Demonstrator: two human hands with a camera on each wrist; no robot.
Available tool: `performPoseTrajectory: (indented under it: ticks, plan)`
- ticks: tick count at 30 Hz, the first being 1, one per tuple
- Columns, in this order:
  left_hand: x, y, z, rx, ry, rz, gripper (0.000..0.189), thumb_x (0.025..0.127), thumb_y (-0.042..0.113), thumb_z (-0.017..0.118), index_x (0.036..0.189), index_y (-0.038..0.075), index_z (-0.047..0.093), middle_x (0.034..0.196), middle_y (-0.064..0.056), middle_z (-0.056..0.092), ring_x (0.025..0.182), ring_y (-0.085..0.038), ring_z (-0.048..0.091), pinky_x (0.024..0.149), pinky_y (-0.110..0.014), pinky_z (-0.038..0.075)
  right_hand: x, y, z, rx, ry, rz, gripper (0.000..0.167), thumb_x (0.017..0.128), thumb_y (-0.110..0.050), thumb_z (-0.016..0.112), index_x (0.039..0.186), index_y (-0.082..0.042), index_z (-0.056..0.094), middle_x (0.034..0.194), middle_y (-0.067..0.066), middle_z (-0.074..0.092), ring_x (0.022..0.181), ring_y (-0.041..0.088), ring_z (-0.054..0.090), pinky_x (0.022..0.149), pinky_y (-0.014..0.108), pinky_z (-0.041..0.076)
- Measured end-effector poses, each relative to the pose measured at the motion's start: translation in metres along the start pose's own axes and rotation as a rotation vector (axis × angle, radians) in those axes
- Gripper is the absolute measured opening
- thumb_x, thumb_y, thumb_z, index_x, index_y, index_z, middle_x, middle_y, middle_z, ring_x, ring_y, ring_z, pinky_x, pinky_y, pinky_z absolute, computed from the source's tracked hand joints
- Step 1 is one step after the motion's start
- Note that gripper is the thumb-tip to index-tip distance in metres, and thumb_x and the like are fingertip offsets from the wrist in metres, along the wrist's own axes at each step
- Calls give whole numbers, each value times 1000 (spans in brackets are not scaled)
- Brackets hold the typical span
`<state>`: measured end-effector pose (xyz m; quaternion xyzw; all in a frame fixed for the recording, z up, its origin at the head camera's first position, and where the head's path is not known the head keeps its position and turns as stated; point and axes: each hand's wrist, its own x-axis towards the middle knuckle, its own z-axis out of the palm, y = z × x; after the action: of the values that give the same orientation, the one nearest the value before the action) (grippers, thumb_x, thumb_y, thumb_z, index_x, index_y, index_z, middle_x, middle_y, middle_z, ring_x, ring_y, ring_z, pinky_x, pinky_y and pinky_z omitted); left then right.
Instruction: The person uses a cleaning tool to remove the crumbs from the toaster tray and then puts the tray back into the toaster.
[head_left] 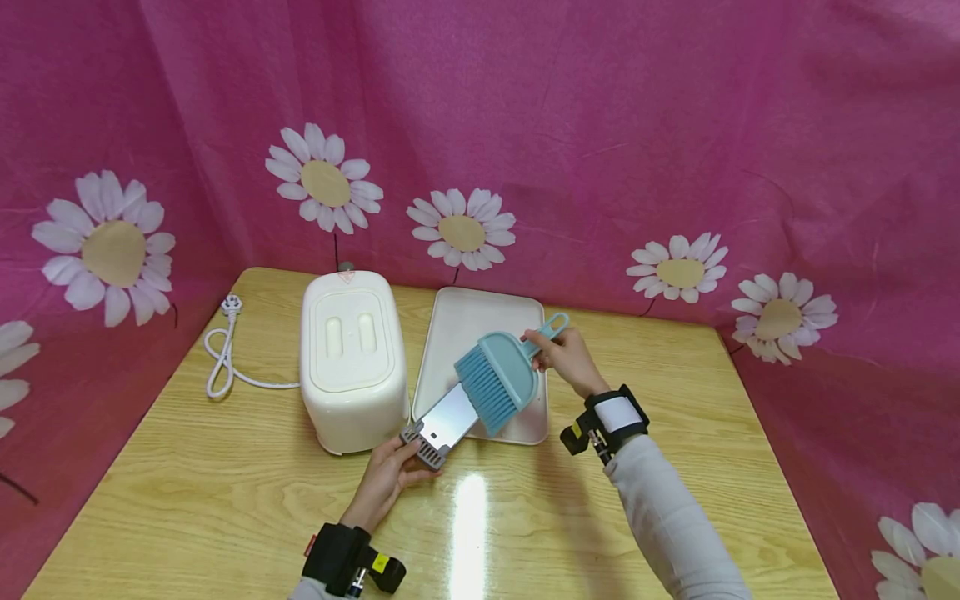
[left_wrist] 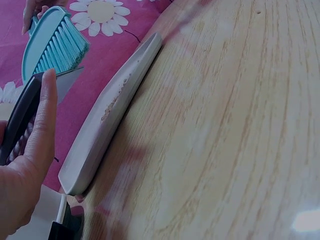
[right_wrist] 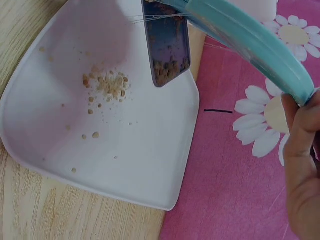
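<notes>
My left hand (head_left: 386, 479) pinches the grey slotted end of a metal crumb tray (head_left: 448, 414), one finger lying straight along that end in the left wrist view. In my right hand (head_left: 567, 360) is the handle of a light blue hand brush (head_left: 510, 371), its bristles over the crumb tray's far end. Both are above a shallow white tray (head_left: 480, 317). Brown crumbs (right_wrist: 111, 84) lie scattered on that tray in the right wrist view. More crumbs cling to the crumb tray's dark-looking face (right_wrist: 170, 55), which is tilted over the white tray.
A cream toaster (head_left: 352, 412) with a lid on top stands left of the white tray. Its white cord and plug (head_left: 231, 307) lie looped at the far left of the wooden table (head_left: 225, 492). A pink flowered cloth (head_left: 570, 125) hangs behind the table.
</notes>
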<state>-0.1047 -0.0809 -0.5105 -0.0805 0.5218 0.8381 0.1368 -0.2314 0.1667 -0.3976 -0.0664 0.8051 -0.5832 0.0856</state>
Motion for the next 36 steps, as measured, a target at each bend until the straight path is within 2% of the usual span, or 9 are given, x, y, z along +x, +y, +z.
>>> performPoseTrajectory:
  ticks: [3,7,14,17,24,25,28,32,36]
  plan:
    - [0,0,-1,3,10,-1,41,93,4,39,129,-14,31,118,-29,45,89,-19,58,74,-35,54,-3,-5,-3,0,22,30,32,91,-17,51,102,13,58,58,4,56,50,9,52,51,21,47]
    - [0,0,-1,-1,11,1,40,93,3,38,129,-14,31,119,-30,44,91,-20,57,75,-36,54,-2,5,-7,46,37,-22,32,91,-21,52,100,9,61,59,6,57,51,10,53,52,22,48]
    - [0,-1,-3,-3,7,-2,41,94,3,37,130,-14,30,123,-32,39,92,-21,57,77,-37,53,84,160,-41,116,137,-83,35,83,-40,59,96,-8,67,69,6,64,53,14,58,45,23,49]
    - [0,-1,-3,-2,12,-4,40,94,3,37,130,-13,31,121,-31,41,90,-20,57,76,-37,53,91,176,-46,118,151,-83,36,82,-41,60,94,-8,67,70,6,64,53,13,58,47,23,50]
    - [0,0,-3,-1,12,-7,40,94,3,37,130,-13,30,119,-29,43,89,-20,58,76,-37,53,32,73,-31,132,126,-53,33,86,-30,58,94,1,65,66,7,62,52,14,57,47,24,49]
    - [0,0,-3,-1,11,-9,40,94,3,37,130,-13,30,120,-29,43,89,-20,58,76,-37,53,40,83,-34,141,117,-76,35,85,-34,58,92,-1,66,64,5,62,51,12,56,46,23,48]
    - [0,0,-3,0,10,-9,40,94,3,37,130,-13,30,120,-30,43,89,-20,58,76,-37,53,22,53,-28,105,128,-82,37,86,-34,57,91,2,65,60,1,59,49,8,53,46,19,46]
    - [0,0,-3,6,14,-11,40,94,3,37,130,-13,30,120,-30,42,89,-20,58,76,-36,54,3,17,-21,22,159,-10,37,89,-25,54,97,11,60,59,1,58,49,6,53,48,19,49]
    - [0,0,-3,9,23,-15,40,94,4,37,130,-12,31,118,-28,45,88,-19,58,76,-37,53,12,28,-26,12,158,-6,31,91,-21,52,98,8,61,61,6,59,50,9,55,50,23,51]
